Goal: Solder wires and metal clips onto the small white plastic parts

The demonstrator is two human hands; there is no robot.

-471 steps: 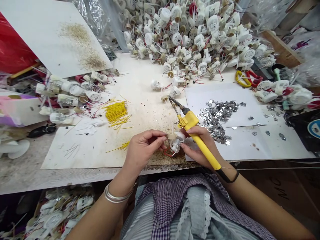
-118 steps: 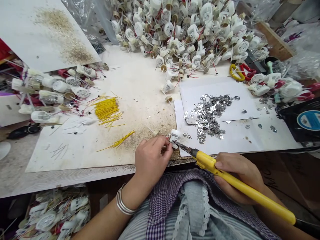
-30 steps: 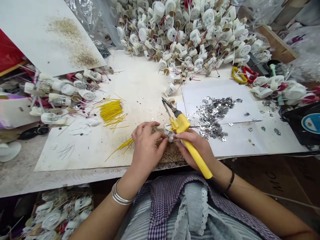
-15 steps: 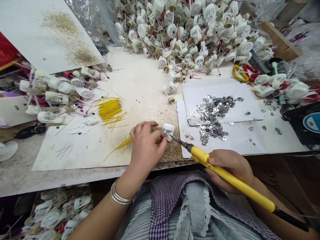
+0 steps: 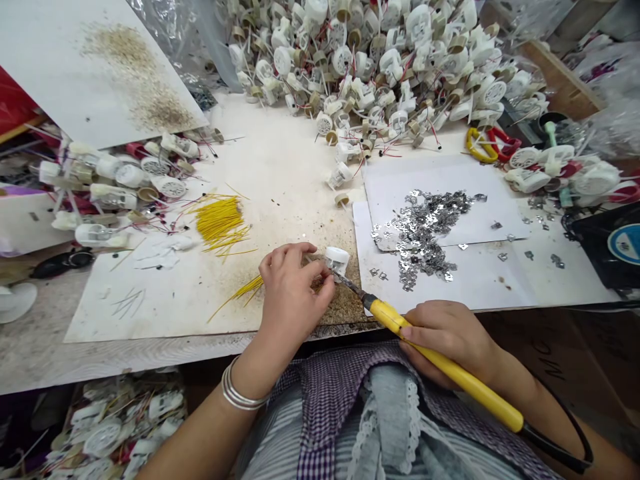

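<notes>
My left hand (image 5: 295,287) is closed around a small white plastic part (image 5: 337,257), whose round end sticks out past the fingertips. Fingers hide the rest of that part. In my right hand (image 5: 450,337) is a yellow-handled soldering iron (image 5: 465,387), gripped near the front of its handle. Its dark metal tip points left and reaches the underside of the white part, close to my left thumb. Whether the tip touches it is hard to tell. A few yellow wires (image 5: 245,291) lie just left of my left hand.
A bundle of yellow wires (image 5: 220,223) lies left of centre. Small metal pieces (image 5: 430,233) are heaped on white sheets at right. White plastic assemblies (image 5: 370,67) pile up at the back, more (image 5: 120,177) at left. Yellow-handled (image 5: 481,148) and red-handled tools (image 5: 503,145) rest at back right.
My right hand has moved left, pushing the soldering iron's tip further under the white part toward my left thumb. My left hand has stayed in place.
</notes>
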